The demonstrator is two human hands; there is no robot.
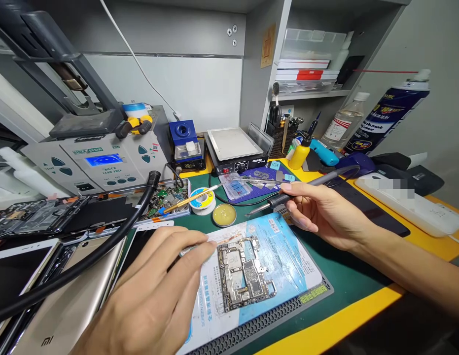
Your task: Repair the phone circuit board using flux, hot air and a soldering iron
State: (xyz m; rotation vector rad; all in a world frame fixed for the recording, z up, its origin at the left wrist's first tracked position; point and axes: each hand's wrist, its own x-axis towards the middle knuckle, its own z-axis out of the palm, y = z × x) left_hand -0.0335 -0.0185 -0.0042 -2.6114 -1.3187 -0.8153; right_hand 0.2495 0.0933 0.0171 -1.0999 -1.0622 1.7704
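My left hand [151, 291] is closed, thumb and forefinger pinching a thin copper-coloured strip of desoldering braid [231, 239] at the top edge of a phone logic board [246, 276]. The board lies flat on a blue-and-white printed sheet [288, 256]. In my right hand [320, 209] is a soldering iron [277, 201], held by its black grip. Its metal tip points left, above and apart from the board. Behind my right fingertips, metal tweezers [261, 180] show over a purple mat [247, 193].
A solder spool [202, 201] and a round tin of yellowish paste [224, 215] stand behind the board. At left are a hot-air station [103, 160], its black hose [103, 251] and several phones. A small hot plate [234, 145] sits at the back; a white power strip [410, 202] lies right.
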